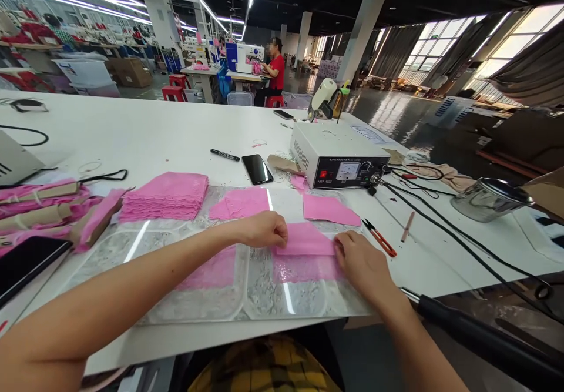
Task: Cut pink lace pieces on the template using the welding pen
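Observation:
A pink lace piece [305, 241] lies on a clear plastic sheet [220, 298] at the table's near edge. My left hand [263, 229] pinches its left edge with curled fingers. Fingers closed, my right hand [359, 260] presses on its right edge. Under the sheet more pink lace [304, 268] shows, and another patch [214, 271] sits to the left. Two loose pink pieces [240, 203] [329, 209] lie just beyond my hands. A stack of pink lace [166, 195] stands to the left.
A white machine with a dial [339, 157] sits behind the work area, cables trailing right. Red-handled snips [379, 240], a pencil [408, 226], a phone [257, 168] and a pen [224, 155] lie nearby. Pink bundles [44, 210] are far left. A person in red [275, 71] sits at a distant table.

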A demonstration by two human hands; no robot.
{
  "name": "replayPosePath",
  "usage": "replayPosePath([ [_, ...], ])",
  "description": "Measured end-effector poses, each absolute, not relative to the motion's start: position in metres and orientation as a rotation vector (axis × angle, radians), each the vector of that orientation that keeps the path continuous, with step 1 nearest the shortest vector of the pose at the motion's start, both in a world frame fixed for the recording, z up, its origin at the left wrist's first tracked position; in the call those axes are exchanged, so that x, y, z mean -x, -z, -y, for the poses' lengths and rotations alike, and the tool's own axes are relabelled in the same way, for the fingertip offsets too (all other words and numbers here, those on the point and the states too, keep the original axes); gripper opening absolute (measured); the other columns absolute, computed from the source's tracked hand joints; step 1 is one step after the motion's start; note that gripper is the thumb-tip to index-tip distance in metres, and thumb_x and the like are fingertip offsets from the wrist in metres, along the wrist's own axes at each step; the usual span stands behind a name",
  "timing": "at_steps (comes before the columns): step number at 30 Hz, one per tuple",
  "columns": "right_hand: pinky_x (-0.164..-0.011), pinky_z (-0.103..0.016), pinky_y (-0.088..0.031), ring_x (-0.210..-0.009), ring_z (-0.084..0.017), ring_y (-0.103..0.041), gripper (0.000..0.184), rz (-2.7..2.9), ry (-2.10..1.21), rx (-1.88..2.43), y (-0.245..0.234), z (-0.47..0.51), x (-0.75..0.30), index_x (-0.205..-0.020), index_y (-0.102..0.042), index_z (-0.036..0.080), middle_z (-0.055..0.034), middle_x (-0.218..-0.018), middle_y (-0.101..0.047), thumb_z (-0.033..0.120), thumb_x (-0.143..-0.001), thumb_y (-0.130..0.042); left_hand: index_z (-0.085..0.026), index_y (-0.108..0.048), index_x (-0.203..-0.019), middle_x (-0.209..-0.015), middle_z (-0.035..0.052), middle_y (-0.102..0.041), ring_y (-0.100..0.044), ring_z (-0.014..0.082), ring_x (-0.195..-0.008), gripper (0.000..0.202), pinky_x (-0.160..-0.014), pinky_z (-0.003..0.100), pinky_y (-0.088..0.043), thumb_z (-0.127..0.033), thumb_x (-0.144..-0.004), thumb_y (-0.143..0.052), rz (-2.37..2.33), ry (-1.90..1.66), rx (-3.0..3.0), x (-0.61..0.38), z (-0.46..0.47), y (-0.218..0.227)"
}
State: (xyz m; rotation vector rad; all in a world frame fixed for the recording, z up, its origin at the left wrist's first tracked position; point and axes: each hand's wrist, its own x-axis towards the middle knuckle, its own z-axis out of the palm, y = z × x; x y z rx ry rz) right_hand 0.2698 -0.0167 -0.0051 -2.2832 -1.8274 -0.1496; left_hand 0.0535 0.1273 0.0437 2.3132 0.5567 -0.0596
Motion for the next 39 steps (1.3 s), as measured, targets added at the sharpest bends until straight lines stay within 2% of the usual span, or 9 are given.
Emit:
replayPosePath([
  [4, -0.057, -0.028, -0.031, -0.076, -0.018, -0.061, 0.016, 1.829, 0.113, 2.320, -0.002, 0.018, -0.268, -0.078, -0.060, 0.021, -0.0041, -0.082, -0.067, 0.019, -0.087, -0.047, -0.016, -0.067, -0.070, -0.088, 0.0007, -0.066, -0.060, 0.0119, -0.073, 0.013, -0.066, 0.020, -0.045, -0.013, -0.079, -0.060, -0.547, 0.057, -2.331, -0.051, -0.124, -0.046],
  [8, -0.055, -0.027, -0.030, -0.066, -0.016, -0.061, 0.015, 1.810, 0.060, 2.322, -0.012, 0.031, -0.267, -0.081, -0.058, 0.022, -0.0005, -0.075, -0.068, 0.022, -0.088, -0.045, -0.017, -0.069, -0.071, -0.094, 0.0010, -0.064, -0.060, 0.0122, -0.079, 0.013, -0.069, 0.020, -0.045, -0.014, -0.082, -0.061, -0.527, 0.075, -2.360, -0.048, -0.116, -0.049],
  [18, -0.057, -0.026, -0.034, -0.071, -0.018, -0.064, 0.015, 1.861, -0.166, 2.342, -0.021, 0.049, -0.265, -0.089, -0.061, 0.023, -0.0002, -0.081, -0.071, 0.020, -0.086, -0.047, -0.016, -0.067, -0.067, -0.086, 0.0017, -0.061, -0.056, 0.0147, -0.079, 0.015, -0.069, 0.023, -0.040, -0.004, -0.076, -0.065, -0.420, 0.156, -2.489, -0.055, -0.093, -0.052],
  [25, -0.061, -0.029, -0.042, -0.068, -0.019, -0.067, 0.017, 1.765, -0.319, 2.174, -0.016, 0.045, -0.270, -0.088, -0.064, 0.023, -0.0012, -0.074, -0.072, 0.029, -0.084, -0.048, -0.017, -0.071, -0.081, -0.090, 0.0026, -0.066, -0.060, 0.0152, -0.083, 0.011, -0.074, 0.023, -0.043, -0.013, -0.085, -0.061, -0.457, -0.013, -2.487, -0.095, -0.069, -0.045],
  [30, -0.065, -0.030, -0.049, -0.071, -0.019, -0.069, 0.029, 1.644, -0.407, 1.984, -0.016, 0.045, -0.275, -0.097, -0.067, 0.022, -0.0025, -0.078, -0.073, 0.032, -0.083, -0.044, -0.016, -0.073, -0.090, -0.094, 0.0053, -0.067, -0.063, 0.0187, -0.087, 0.010, -0.076, 0.025, -0.046, -0.019, -0.084, -0.066, -0.541, -0.075, -2.472, -0.120, -0.055, -0.029],
  [35, -0.065, -0.030, -0.052, -0.067, -0.018, -0.069, 0.028, 1.517, -0.536, 1.954, -0.019, 0.046, -0.276, -0.098, -0.066, 0.022, -0.0011, -0.074, -0.073, 0.034, -0.077, -0.050, -0.017, -0.074, -0.092, -0.095, 0.0068, -0.066, -0.064, 0.0232, -0.087, 0.020, -0.073, 0.029, -0.046, -0.034, -0.081, -0.072, -0.615, -0.103, -2.462, -0.130, -0.049, -0.018],
  [39, -0.063, -0.030, -0.053, -0.064, -0.018, -0.069, 0.027, 1.451, -0.601, 1.936, -0.020, 0.046, -0.278, -0.097, -0.064, 0.022, -0.0005, -0.070, -0.073, 0.035, -0.076, -0.052, -0.019, -0.075, -0.091, -0.089, 0.0056, -0.067, -0.063, 0.0215, -0.082, 0.015, -0.068, 0.028, -0.044, -0.028, -0.086, -0.063, -0.634, -0.125, -2.444, -0.132, -0.046, -0.016],
])
